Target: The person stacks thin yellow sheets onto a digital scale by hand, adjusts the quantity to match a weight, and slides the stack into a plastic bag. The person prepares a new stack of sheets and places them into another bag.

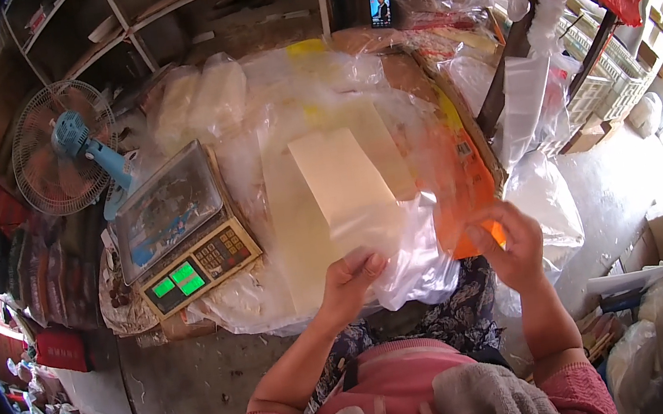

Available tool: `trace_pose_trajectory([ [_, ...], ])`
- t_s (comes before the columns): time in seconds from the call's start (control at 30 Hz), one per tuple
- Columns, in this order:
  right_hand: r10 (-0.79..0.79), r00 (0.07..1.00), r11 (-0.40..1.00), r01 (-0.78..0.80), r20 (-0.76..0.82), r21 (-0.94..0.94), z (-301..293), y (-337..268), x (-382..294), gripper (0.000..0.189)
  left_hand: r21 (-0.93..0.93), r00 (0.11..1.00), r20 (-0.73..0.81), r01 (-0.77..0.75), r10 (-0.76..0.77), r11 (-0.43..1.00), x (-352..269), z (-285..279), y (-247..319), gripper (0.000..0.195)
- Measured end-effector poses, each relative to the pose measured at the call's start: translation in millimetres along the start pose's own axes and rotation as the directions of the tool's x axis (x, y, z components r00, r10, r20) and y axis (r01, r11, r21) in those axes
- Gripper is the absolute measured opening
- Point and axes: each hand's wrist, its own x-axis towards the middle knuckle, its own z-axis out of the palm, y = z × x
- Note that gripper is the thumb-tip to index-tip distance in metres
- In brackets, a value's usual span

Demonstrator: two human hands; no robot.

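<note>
My left hand point(351, 280) is closed on the near edge of a clear plastic bag point(417, 252), with the thumb on top. The bag covers the near end of a cream-coloured flat stack point(343, 173), which looks like paper or thin sheets; its far end lies bare on a larger pale sheet point(297, 256). My right hand point(505, 243) is raised to the right of the bag, beside an orange plastic sheet or bag point(465, 207). Its thumb and fingers are curled and apart, and I see nothing between them.
A digital scale point(196, 264) with a metal pan stands at the left of the plastic-covered table. Behind it is a blue fan point(70, 132). Filled clear bags point(217, 93) lie at the back, and a phone point(380, 8) stands upright there. A dark post point(512, 67) rises at the right.
</note>
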Motion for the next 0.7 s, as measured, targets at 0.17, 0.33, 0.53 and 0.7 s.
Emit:
trace_pose_trajectory([
  [0.17, -0.202, 0.965, 0.975, 0.183, 0.168, 0.125, 12.6, 10.6, 29.0, 0.049, 0.089, 0.996, 0.059, 0.06, -0.066, 0.994, -9.7, -8.4, 3.9, 0.022],
  [0.33, 0.047, 0.921, 0.931, -0.181, 0.388, 0.316, 30.0, 24.9, 22.6, 0.015, 0.317, 0.997, 0.058, 0.022, -0.042, 0.948, -11.1, -27.7, -8.2, 0.022],
  [0.53, 0.272, 0.841, 0.817, -0.459, 0.469, 0.349, 68.4, 46.0, -11.0, 0.014, 0.728, 0.975, -0.206, 0.094, 0.086, 0.679, -33.6, -16.8, 4.2, 0.025],
  [0.7, 0.146, 0.771, 0.835, -0.431, 0.619, 0.341, 93.9, 63.3, -37.2, 0.031, 0.108, 0.905, 0.148, 0.387, -0.399, 0.916, -37.6, -3.6, -24.5, 0.02],
])
